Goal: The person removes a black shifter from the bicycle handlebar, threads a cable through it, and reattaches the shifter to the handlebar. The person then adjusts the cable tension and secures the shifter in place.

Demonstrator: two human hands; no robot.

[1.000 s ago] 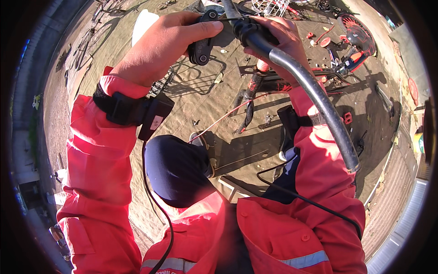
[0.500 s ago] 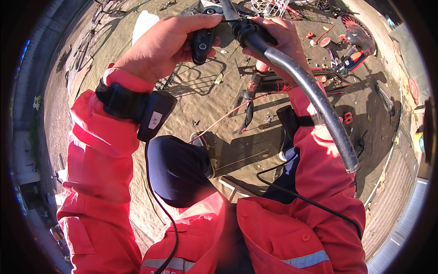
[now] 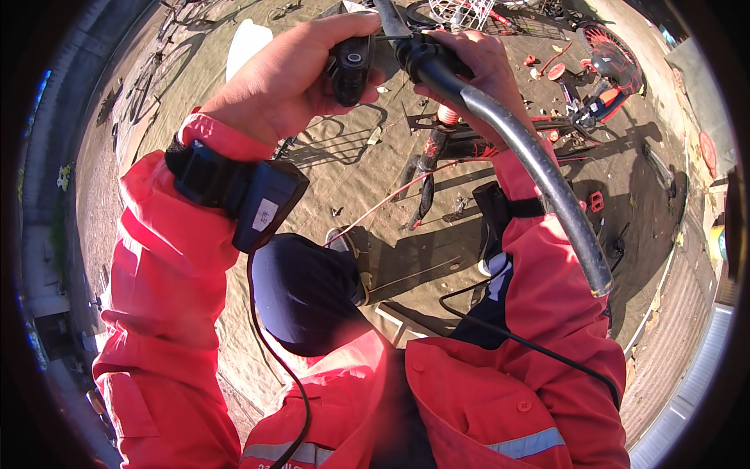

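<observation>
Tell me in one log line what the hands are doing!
left hand: holding black folding tool, thin rod out | right hand: holding handlebar near black fitting | below: red-and-black bike frame

- Head view: left of paired head-worn fisheye cameras, upright, facing steeply down.
- Near: the wearer's red jacket point(image 3: 469, 383), close beneath the lens.
- Farther: left hand point(image 3: 285, 78) and right hand point(image 3: 492, 66).
- Far: brown ground point(image 3: 207, 78), curving toward the rim.
</observation>
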